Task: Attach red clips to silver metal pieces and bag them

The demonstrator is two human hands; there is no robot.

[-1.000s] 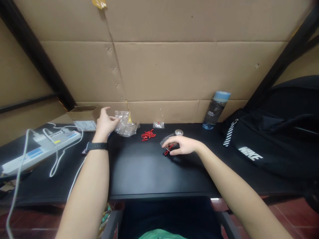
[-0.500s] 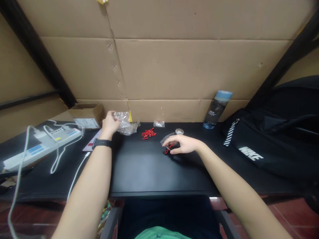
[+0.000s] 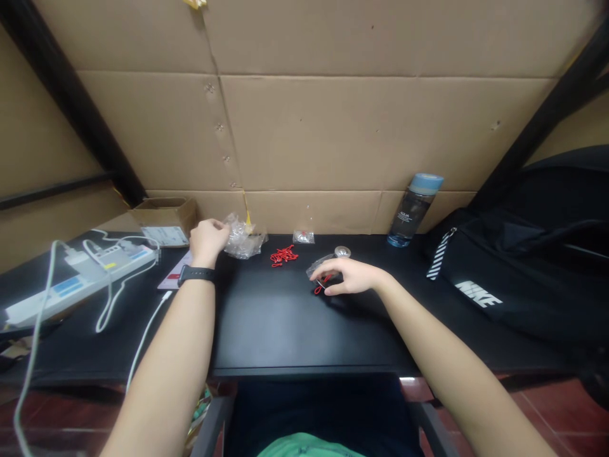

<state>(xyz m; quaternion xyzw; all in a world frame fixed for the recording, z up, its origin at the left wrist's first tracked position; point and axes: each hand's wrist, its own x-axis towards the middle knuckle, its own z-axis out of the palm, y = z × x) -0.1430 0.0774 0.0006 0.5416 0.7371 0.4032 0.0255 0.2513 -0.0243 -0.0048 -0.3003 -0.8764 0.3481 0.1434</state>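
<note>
My left hand [image 3: 208, 241], with a black watch on its wrist, is at the left edge of some crumpled clear plastic bags [image 3: 243, 240]; its fingertips are partly hidden, so its grip cannot be made out. A pile of red cords [image 3: 284, 255] lies right of the bags. My right hand [image 3: 349, 275] rests over a small clear bag [image 3: 316, 268] and a red cord loop [image 3: 318, 290], fingers curved and thumb apart. What its fingertips touch is too small to tell. A small clear packet [image 3: 303, 237] and a round silvery roll [image 3: 342, 252] lie behind.
On the black table [image 3: 285, 336], a white power strip [image 3: 78, 279] with cables and an open cardboard box [image 3: 164, 221] stand left. A pink-white flat item [image 3: 174, 273] lies beside my left wrist. A blue-capped bottle [image 3: 412, 209] and a black bag [image 3: 518, 273] are right.
My left hand has turned and shifted slightly, coming away from the top of the plastic bags, whose upper part has changed shape. My right hand has stayed in place.
</note>
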